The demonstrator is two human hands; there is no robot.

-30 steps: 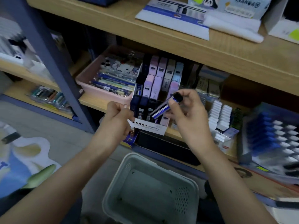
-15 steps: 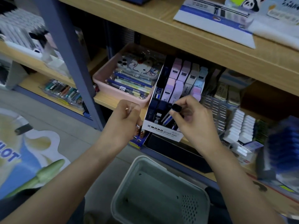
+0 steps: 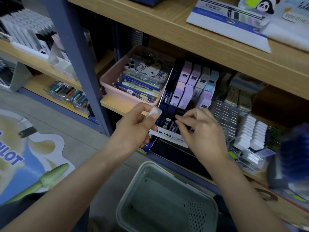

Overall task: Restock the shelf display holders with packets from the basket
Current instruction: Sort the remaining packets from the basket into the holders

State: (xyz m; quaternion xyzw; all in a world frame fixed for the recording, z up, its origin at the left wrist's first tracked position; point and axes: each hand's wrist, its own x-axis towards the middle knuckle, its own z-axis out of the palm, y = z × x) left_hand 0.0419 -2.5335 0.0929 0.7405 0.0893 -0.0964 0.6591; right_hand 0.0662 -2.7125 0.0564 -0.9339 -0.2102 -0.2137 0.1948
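At the front edge of the lower shelf, my right hand pinches a dark packet standing in the front row of the MONO display holder. Just beside it, my left hand grips a clear wrapper. Below sits the basket.

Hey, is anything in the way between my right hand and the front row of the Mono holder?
Nothing visible. The right hand has its fingers at the packets in the holder front row. The left hand, pinching a clear wrapper, sits left of the holder, not between.
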